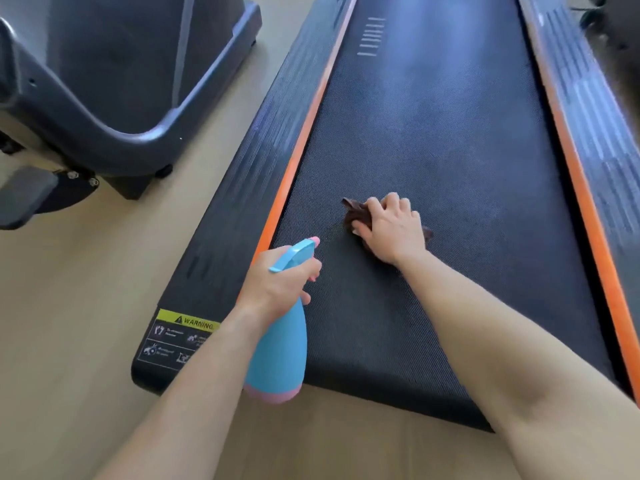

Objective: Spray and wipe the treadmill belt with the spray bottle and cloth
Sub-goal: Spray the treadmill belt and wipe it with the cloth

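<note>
Pressing the cloth (353,211) onto the treadmill belt (433,150) near its rear end, the right hand (391,230) had fingers curled over it. The left hand (277,282) clamped its fingers round the spray bottle (280,348), nozzle aimed toward that hand. A squeezed trigger could wet the wrist, and the bunched cloth might skip patches. An exercise machine (121,81) stood left, blocking nothing.

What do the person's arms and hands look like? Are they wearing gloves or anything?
The left arm and right arm are bare, with no sleeves in view. The left hand and right hand wear no gloves, and neither wrist shows a watch or bracelet.
</note>
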`<action>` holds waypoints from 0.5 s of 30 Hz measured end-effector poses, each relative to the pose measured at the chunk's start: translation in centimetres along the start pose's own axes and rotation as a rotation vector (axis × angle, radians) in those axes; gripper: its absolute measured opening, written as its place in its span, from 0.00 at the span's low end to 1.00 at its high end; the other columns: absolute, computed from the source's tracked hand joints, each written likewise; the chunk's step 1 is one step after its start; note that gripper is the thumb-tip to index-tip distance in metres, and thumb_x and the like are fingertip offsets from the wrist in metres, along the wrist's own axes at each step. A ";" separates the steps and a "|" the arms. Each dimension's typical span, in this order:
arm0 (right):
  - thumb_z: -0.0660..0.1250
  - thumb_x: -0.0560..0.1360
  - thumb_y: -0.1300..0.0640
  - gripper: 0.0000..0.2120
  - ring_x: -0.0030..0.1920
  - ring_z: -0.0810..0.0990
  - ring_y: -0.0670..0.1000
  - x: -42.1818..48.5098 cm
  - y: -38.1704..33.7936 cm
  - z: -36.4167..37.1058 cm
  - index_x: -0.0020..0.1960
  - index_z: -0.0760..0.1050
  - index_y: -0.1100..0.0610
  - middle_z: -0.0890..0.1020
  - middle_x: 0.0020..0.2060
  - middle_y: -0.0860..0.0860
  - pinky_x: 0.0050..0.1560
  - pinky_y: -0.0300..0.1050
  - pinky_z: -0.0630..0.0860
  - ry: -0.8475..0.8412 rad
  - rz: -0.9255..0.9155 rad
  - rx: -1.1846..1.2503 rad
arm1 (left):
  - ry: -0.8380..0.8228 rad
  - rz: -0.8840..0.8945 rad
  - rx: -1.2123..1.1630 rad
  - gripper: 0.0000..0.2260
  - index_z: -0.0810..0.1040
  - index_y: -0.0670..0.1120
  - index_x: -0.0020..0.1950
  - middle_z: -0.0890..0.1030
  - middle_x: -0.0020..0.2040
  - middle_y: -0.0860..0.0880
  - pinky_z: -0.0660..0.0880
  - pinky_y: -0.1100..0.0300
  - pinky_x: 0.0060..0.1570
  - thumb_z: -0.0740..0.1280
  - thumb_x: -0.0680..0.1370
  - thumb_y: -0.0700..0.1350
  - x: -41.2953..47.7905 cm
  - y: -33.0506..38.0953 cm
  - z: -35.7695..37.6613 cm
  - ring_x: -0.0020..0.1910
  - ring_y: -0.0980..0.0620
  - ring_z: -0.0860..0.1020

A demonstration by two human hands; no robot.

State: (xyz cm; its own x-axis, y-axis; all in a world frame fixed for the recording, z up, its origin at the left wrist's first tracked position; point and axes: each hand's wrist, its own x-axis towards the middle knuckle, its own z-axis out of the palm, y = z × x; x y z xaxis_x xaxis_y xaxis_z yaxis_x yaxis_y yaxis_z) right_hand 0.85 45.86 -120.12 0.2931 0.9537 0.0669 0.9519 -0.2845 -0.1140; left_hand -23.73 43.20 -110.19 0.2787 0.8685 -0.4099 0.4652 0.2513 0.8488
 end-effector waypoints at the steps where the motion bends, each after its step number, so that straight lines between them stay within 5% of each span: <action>1: 0.61 0.78 0.34 0.24 0.59 0.71 0.62 -0.3 -0.4 0.0 0.63 0.71 0.52 0.71 0.60 0.57 0.56 0.58 0.70 0.017 0.019 -0.012 | -0.003 -0.003 0.011 0.06 0.87 0.56 0.49 0.85 0.48 0.60 0.78 0.59 0.44 0.71 0.78 0.46 0.1 -0.1 0.1 0.29 0.55 0.82; 5: 0.59 0.75 0.35 0.23 0.50 0.73 0.61 -9.5 -2.7 -0.4 0.56 0.74 0.53 0.74 0.53 0.57 0.46 0.56 0.71 0.129 -0.121 -0.018 | -0.012 -0.025 0.005 0.06 0.86 0.52 0.44 0.83 0.49 0.66 0.76 0.67 0.37 0.71 0.79 0.45 -0.4 0.3 0.1 0.28 0.56 0.81; 10: 0.57 0.75 0.33 0.22 0.48 0.74 0.59 -16.3 -2.6 -1.4 0.55 0.74 0.49 0.74 0.51 0.53 0.44 0.55 0.73 0.022 -0.423 0.042 | -0.001 -0.041 0.032 0.08 0.87 0.43 0.53 0.85 0.58 0.60 0.73 0.73 0.32 0.70 0.79 0.45 -1.2 0.3 -0.4 0.27 0.57 0.80; 15: 0.59 0.76 0.33 0.24 0.57 0.72 0.61 -7.5 -1.9 -1.3 0.61 0.71 0.51 0.72 0.58 0.55 0.51 0.58 0.73 -0.060 -0.086 -0.017 | -0.002 -0.071 0.047 0.08 0.86 0.41 0.48 0.82 0.60 0.68 0.77 0.61 0.43 0.71 0.78 0.45 -2.2 0.6 -0.2 0.30 0.55 0.82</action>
State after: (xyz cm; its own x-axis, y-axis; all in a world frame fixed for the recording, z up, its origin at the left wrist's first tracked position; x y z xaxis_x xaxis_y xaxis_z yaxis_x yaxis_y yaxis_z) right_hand -2.99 39.15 -119.15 0.2052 0.9786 0.0160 0.9747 -0.2029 -0.0936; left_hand -24.22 41.52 -108.70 0.2453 0.8481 -0.4695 0.5232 0.2919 0.8007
